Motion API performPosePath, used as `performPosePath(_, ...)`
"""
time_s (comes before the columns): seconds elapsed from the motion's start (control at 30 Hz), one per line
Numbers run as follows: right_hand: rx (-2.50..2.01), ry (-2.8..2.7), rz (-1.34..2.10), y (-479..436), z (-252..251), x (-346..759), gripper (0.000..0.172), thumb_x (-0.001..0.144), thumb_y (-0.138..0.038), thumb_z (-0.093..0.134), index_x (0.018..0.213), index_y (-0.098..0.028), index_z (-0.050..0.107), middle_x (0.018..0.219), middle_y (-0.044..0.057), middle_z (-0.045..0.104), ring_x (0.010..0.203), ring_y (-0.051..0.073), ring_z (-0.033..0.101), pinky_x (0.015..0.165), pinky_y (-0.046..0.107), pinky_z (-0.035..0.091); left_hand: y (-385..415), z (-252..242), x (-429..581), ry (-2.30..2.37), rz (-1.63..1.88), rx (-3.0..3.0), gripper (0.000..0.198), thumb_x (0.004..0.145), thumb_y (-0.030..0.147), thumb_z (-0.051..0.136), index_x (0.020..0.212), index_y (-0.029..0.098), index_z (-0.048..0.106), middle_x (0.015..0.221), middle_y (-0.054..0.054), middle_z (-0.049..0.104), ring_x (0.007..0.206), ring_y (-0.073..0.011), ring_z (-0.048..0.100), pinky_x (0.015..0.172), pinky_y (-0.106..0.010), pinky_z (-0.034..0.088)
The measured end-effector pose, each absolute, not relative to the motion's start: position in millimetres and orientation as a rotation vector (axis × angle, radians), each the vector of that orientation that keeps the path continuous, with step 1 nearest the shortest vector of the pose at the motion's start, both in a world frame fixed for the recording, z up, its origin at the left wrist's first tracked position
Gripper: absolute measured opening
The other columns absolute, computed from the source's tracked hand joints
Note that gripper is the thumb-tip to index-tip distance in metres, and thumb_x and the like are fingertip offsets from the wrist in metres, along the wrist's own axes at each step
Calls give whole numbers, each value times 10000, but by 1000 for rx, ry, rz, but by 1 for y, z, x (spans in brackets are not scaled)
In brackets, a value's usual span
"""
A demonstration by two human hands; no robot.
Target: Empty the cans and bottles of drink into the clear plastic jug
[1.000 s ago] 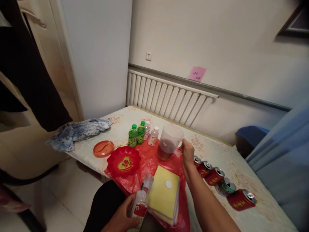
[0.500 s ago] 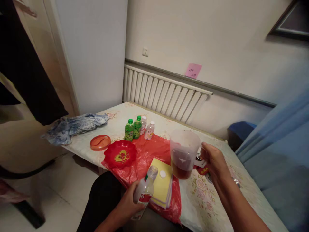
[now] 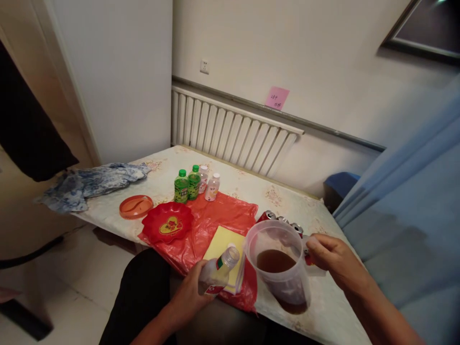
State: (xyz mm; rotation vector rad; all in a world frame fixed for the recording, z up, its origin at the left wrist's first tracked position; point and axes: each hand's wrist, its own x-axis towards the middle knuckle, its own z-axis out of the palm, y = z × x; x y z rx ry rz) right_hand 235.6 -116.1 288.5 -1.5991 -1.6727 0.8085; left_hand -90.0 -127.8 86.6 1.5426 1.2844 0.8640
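1. Your left hand (image 3: 196, 285) was wrapped around a clear bottle (image 3: 217, 270), which leaned with its open mouth up and to the right, in front of a yellow paper stack (image 3: 219, 238).
2. Your right hand (image 3: 330, 251) was closed on the handle of a translucent jug (image 3: 283, 286), with brown liquid (image 3: 275, 262) inside.
3. The jug lay just right of the bottle, between your hands. Its long axis slanted, rim up and leftward, so rim and bottle mouth sat near each other; you could not tell whether its base touched the bench (image 3: 319, 306).
4. Compared with half a second earlier, the jug had come nearer to you and showed its inside, the bottle had tipped flatter, and the gap between them in view had narrowed.
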Motion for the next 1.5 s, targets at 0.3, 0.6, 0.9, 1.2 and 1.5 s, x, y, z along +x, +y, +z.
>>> performPosePath(0.3,-1623,-2037,597,-123,312,229,417,814,-508,534,540,-196,493,536,-24,474,537,127,432,523,252,347,-133,94,-90,1240,847,1592,638,654,165,630,1260,211,432,1277,-67,582,1179,-252,544,1014,-341,411)
performPosePath(0.6,-1655,-2204,530,-123,322,225,429,830,-542,512,577,-195,523,559,-11,510,556,136,466,538,252,359,-133,87,-85,1245,832,1663,686,616,95,591,1267,226,419,1312,-85,555,1221,-259,520,1051,-396,393)
performPosePath(0.9,-1630,-2330,529,-124,330,221,465,866,-565,491,586,-194,504,553,-25,478,542,119,431,528,247,331,-134,88,-83,1220,820,1712,687,621,113,587,1279,209,413,1323,-97,539,1237,-265,510,1068,-401,383)
performPosePath(1.2,-1619,-2370,544,-126,337,218,483,876,-602,478,619,-195,519,563,-28,456,541,116,404,513,244,313,-135,85,-81,1172,842,1721,657,634,115,594,1260,219,429,1284,-85,562,1203,-262,528,1042,-399,402)
performPosePath(1.5,-1599,-2402,518,-125,342,215,451,878,-560,507,617,-194,549,565,-29,472,534,113,428,522,241,329,-134,80,-79,1180,842,1716,635,657,157,645,1252,228,436,1273,-83,566,1183,-261,538,1019,-395,423)
